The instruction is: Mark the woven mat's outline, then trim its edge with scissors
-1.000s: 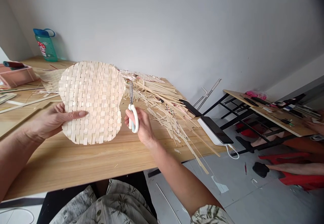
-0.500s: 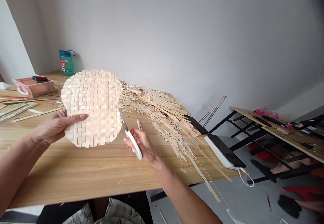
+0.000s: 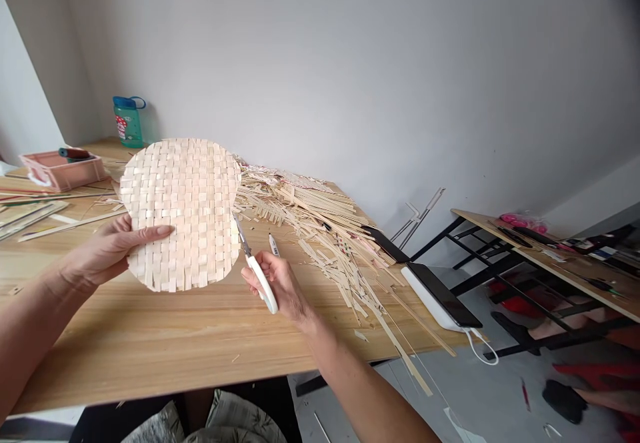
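A pale woven bamboo-strip panel (image 3: 185,196), rounded with a notch in its right edge, is held up over the wooden table (image 3: 200,343). My left hand (image 3: 110,246) pinches its lower left side, thumb on the front and fingers behind. My right hand (image 3: 277,283) is closed round the white handles of a pair of scissors (image 3: 259,275). Their blades point up and left to the panel's notched right edge; whether they bite into the strips I cannot tell. A white marker (image 3: 273,245) lies on the table just behind my right hand.
Loose strips and offcuts (image 3: 325,229) spread over the table's right side. A pink basket (image 3: 65,171) and a teal bottle (image 3: 129,123) stand back left. At the right edge a phone (image 3: 445,296) lies on a white block with a cable. Beyond is another table (image 3: 575,269), with a person's feet below.
The view has shifted slightly, moving the background a little to the left. Both hands, the panel and the scissors keep nearly the same positions.
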Tool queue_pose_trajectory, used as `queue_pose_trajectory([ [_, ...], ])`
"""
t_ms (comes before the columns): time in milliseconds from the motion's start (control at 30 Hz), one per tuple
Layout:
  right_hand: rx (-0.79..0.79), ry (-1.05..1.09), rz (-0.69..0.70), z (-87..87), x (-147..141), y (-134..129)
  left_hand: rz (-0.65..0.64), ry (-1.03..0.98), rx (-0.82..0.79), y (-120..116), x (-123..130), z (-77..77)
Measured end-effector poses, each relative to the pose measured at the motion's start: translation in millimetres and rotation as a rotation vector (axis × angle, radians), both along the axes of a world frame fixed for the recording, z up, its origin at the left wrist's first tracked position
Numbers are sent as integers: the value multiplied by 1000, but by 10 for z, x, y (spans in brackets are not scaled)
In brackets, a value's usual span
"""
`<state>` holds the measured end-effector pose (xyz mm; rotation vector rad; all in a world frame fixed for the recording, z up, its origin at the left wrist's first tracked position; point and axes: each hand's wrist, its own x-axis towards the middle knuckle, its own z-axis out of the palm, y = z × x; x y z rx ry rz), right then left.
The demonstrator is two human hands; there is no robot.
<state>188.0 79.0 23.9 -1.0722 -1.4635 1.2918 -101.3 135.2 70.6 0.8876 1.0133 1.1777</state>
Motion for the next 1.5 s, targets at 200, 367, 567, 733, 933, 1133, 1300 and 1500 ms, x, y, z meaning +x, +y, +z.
queue_pose_trajectory([
  [200,11,-31,-16,-55,17,15,-34,16,19,13,10,-45],
  [367,2,-18,-36,-39,-7,-8,-47,-11,14,-7,53,-40],
  [567,-34,-17,-49,13,-18,-53,-56,-21,9,-23,90,-38],
  [733,-15,-21,-62,10,-11,-60,-63,-15,-5,-8,83,-62],
  [933,-14,-5,-56,34,-28,-74,-60,-21,-25,-12,121,-43],
  [1133,-55,29,-14,41,-10,-50,-70,-43,-49,6,125,-70],
  [1300,-98,8,98,156,2,-69,-66,-59,-49,9,103,-84],
  [1500,-46,-32,88,209,8,-74,-50,-64,-8,25,82,-100],
])
